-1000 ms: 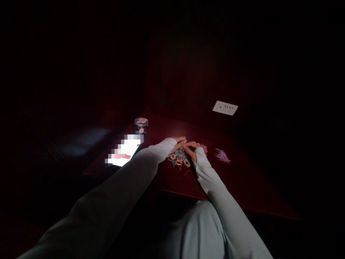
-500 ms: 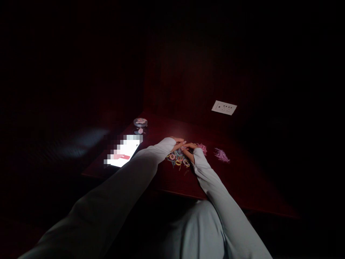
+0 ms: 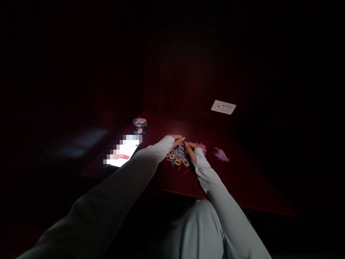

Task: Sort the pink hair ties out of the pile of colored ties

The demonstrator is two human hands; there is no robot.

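Observation:
A pile of small colourful hair ties (image 3: 178, 156) lies on the dark red table. My left hand (image 3: 177, 140) is at the pile's far left edge, its fingers stretched to the right and apart. Opposite it, my right hand (image 3: 191, 146) curves along the pile's right side, thumb and fingers apart. A narrow gap separates the two hands' fingertips. Neither hand shows anything gripped, though the undersides of the fingers are hidden. Just beyond my right hand is a pink bundle of thin bands (image 3: 201, 148). Farther right lies a purple bundle of bands (image 3: 221, 154).
To the left, a lit tablet or phone screen (image 3: 125, 153), partly pixelated, lies on the table (image 3: 172, 185). Behind it stands a clear lidded jar (image 3: 139, 126). A white socket plate (image 3: 223, 107) is on the back panel. The surroundings are very dark.
My hands' fingertips were together over the pile and have now drawn slightly apart. More of the hair ties shows between them. The view has shifted a little.

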